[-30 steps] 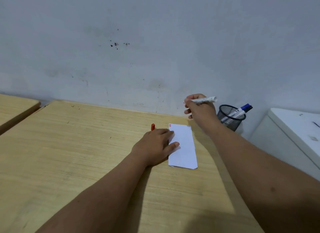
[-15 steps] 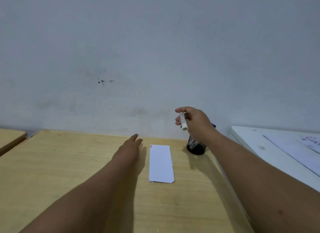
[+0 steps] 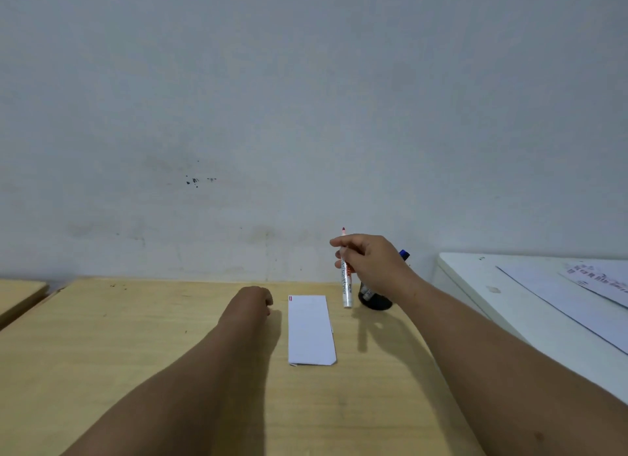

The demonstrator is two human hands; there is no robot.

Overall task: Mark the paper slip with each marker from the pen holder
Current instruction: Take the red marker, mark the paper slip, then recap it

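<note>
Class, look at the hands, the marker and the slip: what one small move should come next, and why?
Probably bring the two hands together to cap the marker. The right hand holds it upright with its red tip bare, and the slip already carries red marks at its top left corner. The left hand is closed beside the slip; whether it holds the cap cannot be seen. A blue marker waits in the holder.

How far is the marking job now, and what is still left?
Done: the paper slip already bears a small red mark at its far left corner. In hand: the right hand holds the uncapped red marker, tip up. Left: capping it, returning it to the pen holder, then the blue marker. The left hand is curled.
</note>
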